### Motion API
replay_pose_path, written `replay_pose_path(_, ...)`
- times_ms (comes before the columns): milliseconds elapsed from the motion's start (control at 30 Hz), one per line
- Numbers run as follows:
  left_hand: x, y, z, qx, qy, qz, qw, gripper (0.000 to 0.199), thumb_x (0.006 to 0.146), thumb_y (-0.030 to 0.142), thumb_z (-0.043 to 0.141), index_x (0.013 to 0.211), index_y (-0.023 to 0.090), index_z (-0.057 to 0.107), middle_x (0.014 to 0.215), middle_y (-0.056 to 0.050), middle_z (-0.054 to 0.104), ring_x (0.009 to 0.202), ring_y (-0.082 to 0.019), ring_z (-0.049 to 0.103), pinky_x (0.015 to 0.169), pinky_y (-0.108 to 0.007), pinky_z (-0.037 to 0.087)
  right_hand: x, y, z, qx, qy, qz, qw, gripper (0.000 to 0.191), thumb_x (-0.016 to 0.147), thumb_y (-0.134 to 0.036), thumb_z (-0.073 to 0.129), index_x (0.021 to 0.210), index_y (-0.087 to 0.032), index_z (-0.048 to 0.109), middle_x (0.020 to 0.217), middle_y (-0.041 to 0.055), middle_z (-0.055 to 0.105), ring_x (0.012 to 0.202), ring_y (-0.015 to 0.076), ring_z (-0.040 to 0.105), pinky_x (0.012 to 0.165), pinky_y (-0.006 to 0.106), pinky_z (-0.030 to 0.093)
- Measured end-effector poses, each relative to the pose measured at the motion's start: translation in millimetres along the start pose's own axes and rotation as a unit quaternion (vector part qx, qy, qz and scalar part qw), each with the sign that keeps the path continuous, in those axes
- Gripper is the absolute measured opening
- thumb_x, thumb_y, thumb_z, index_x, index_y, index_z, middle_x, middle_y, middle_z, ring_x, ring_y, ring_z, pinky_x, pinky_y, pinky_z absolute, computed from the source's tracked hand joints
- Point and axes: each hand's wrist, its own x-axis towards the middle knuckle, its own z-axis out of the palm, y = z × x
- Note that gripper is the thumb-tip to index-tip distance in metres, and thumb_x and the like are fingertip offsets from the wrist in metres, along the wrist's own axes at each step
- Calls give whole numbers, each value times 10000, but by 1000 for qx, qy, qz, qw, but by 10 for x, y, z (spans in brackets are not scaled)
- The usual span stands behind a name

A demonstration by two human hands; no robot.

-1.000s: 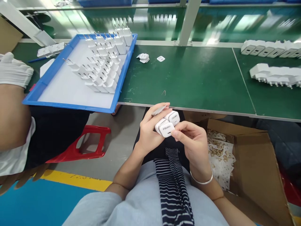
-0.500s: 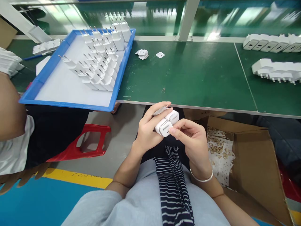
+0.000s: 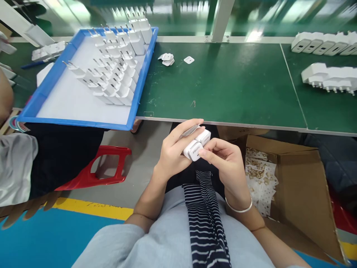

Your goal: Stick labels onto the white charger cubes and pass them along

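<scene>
Two white wall chargers are gripped side by side in my left hand [image 3: 171, 154], just in front of the table edge. Lettering shows on the face of the nearer charger [image 3: 194, 149]; the farther charger [image 3: 205, 137] sits against it. Thin whitish plates [image 3: 190, 130] are wedged between the fingers of the same hand. My right hand [image 3: 230, 160] is closed, its thumb and forefinger pressed at the nearer charger's face beside the port. Whether a small piece lies under those fingertips is hidden. On the table are a small pile of white face plates [image 3: 167, 58] and one loose plate [image 3: 189, 60].
A blue-rimmed tray [image 3: 74, 121] at left holds several chargers, pins up. More chargers stand in rows [image 3: 325, 44] at right. An open cardboard box [image 3: 302, 193] with printed sheets is by my right arm. A co-worker sits at left near a red stool [image 3: 121, 163].
My right thumb has shifted slightly across the nearer charger's face, covering more of the lettering. The view has tilted a little, and the co-worker's arm at left has drawn back.
</scene>
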Motion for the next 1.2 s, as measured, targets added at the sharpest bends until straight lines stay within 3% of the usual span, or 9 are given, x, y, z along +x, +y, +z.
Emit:
replay_pose_path(600,-15,-10,-17,19,-18,-4,1000,426,929,217,691,1350,236,634,1364,-108,663,1214,-246,674,999,-411,621,4,-30,-14,-35,-9,14,999,266,833,-286,793,657,-184,620,627,-42,543,593,99,427,565,262,330)
replay_pose_path(833,-31,-31,9,1,-18,-42,999,387,911,147,693,1293,208,665,1339,-120,667,1210,-243,675,993,-410,623,23,-4,23,-48,7,4,999,275,857,-276,766,664,-185,593,624,-49,511,590,92,400,553,258,307)
replay_pose_path(1200,-34,-72,59,-19,2,-73,997,340,907,198,718,1244,236,691,1317,-101,663,1171,-236,693,994,-423,629,66,44,84,-79,38,-6,996,305,866,-277,738,643,-196,547,609,-48,456,592,102,364,550,269,299)
